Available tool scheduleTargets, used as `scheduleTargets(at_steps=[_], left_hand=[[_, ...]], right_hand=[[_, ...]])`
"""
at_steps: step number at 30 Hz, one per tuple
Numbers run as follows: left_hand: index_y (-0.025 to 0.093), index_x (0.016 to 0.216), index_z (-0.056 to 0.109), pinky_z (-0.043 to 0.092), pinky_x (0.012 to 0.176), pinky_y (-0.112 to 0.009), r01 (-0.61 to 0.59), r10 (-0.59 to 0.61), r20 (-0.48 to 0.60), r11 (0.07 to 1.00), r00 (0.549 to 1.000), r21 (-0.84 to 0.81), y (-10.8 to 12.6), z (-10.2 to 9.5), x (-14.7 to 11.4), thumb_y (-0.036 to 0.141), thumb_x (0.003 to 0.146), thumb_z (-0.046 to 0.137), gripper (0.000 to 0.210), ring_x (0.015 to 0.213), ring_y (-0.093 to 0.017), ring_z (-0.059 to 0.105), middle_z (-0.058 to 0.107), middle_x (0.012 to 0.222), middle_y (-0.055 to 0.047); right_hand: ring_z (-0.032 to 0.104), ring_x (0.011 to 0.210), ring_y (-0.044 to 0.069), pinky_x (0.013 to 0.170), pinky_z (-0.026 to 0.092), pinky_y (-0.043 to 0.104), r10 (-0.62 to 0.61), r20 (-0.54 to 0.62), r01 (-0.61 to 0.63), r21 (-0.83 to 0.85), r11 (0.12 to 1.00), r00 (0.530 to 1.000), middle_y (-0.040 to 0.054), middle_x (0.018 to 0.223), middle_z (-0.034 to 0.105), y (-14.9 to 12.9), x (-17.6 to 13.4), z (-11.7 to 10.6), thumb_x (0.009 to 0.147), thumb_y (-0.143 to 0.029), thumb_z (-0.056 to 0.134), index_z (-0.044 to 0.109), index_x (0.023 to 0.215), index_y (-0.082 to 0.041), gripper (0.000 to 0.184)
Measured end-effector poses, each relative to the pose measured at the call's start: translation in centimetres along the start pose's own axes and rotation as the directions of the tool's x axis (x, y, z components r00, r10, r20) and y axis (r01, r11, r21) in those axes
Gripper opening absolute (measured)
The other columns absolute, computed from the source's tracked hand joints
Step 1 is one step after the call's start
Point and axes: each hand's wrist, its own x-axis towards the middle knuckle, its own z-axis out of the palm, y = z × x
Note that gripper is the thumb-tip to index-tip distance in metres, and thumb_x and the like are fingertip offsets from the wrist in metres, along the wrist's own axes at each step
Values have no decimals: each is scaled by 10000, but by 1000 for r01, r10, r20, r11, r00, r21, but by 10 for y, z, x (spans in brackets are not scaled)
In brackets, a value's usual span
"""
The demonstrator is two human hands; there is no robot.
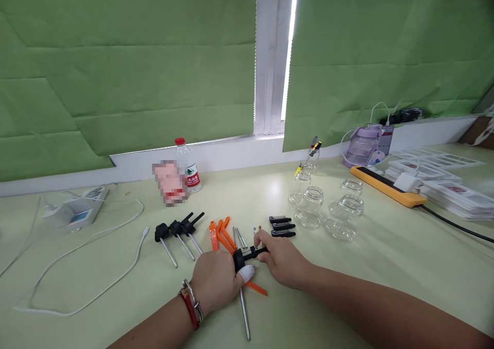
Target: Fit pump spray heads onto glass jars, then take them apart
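head view: left hand (214, 282) and right hand (283, 259) both close their grip on a black pump handle (247, 256) with a metal rod (244, 313), low over the worktop (386, 266); orange levers (222, 233) lie just behind, glass jars (328, 205) further right

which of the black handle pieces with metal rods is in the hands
The one at the centre front, gripped by the left hand and right hand; the other three lie untouched together to the left.
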Motion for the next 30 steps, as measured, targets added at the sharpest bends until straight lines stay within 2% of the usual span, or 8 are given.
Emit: scheduleTargets(at_steps=[3,6,11,30], left_hand=[[182,698,605,379,533,-305,-12,12,-1,1000,1000,10,-1,2,0,614,828,245,577,616,-246,610,644,669,-92],[184,691,605,373,521,-297,-29,29,-15,999,999,17,-2,3,0,610,833,238,579,603,-236,605,641,658,-86],[176,693,612,373,505,-308,-36,37,-30,999,999,35,-2,4,1,608,835,231,594,587,-243,602,640,659,-95],[179,704,619,368,491,-315,-31,32,-48,999,998,31,-1,5,2,616,832,241,592,577,-252,601,636,647,-88]], right_hand=[[484,637,139,562,237,224,-15,-8,15,-2,1000,1000,-18,715,583,2,1,1,807,-149,478,469,1030,-239,240],[503,683,147,575,244,226,-40,-27,40,-12,999,999,-3,759,595,4,1,3,802,-151,479,493,989,-234,205],[456,602,135,553,236,220,-21,-16,21,5,1000,1000,-34,657,535,4,1,3,795,-166,481,464,973,-238,193],[464,628,135,567,250,222,-17,-35,19,38,999,999,-28,694,539,4,1,3,788,-152,482,443,953,-236,189]])
